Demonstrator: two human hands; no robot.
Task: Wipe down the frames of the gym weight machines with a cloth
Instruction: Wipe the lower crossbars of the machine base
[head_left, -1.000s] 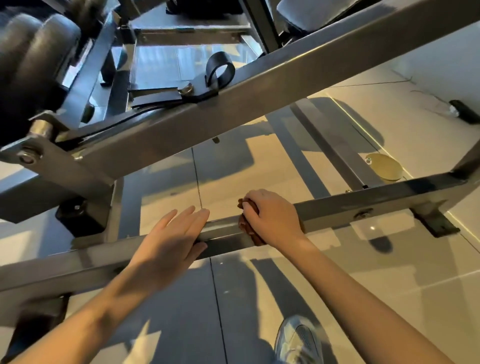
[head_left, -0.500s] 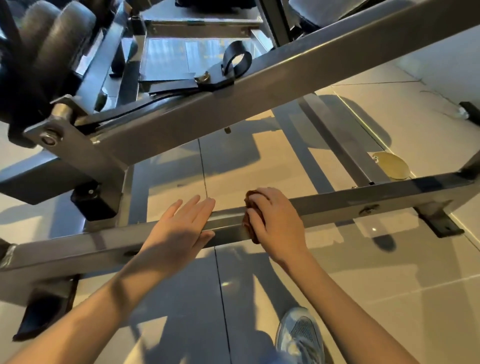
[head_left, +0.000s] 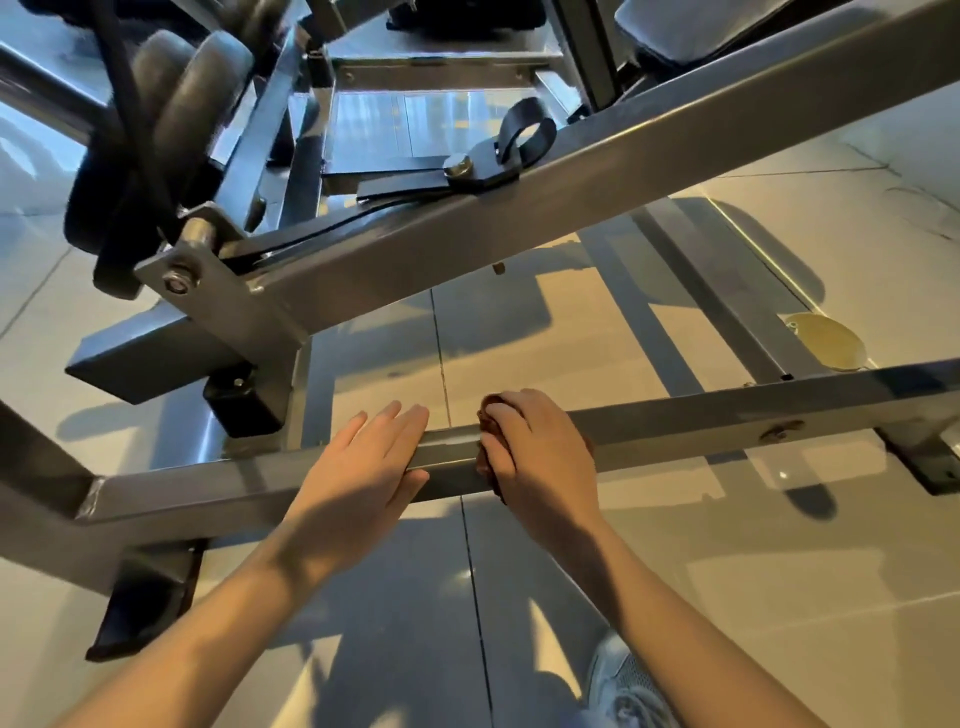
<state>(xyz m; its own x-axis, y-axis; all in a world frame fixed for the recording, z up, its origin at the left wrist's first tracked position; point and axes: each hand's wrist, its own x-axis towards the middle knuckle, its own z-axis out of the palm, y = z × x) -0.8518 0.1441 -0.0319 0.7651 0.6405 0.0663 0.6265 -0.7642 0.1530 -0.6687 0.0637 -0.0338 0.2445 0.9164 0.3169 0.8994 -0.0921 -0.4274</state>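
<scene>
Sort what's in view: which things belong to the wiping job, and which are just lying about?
Job: brown cloth, gripped by the right hand; lower frame bar under it; left hand resting flat on that bar.
Lying about: gold disc on the floor; black strap loop; weight plates; grey shoe.

left hand (head_left: 363, 457): laid flat, fingers straight and together | right hand (head_left: 540, 447): fingers curled over, cloth (head_left: 487, 413) gripped under the palm | both: stretched out forward, held just apart

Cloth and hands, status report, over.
Right hand grips brown cloth on lower frame bar. Left hand flat on same bar, apart. Bolt ahead on right.
</scene>
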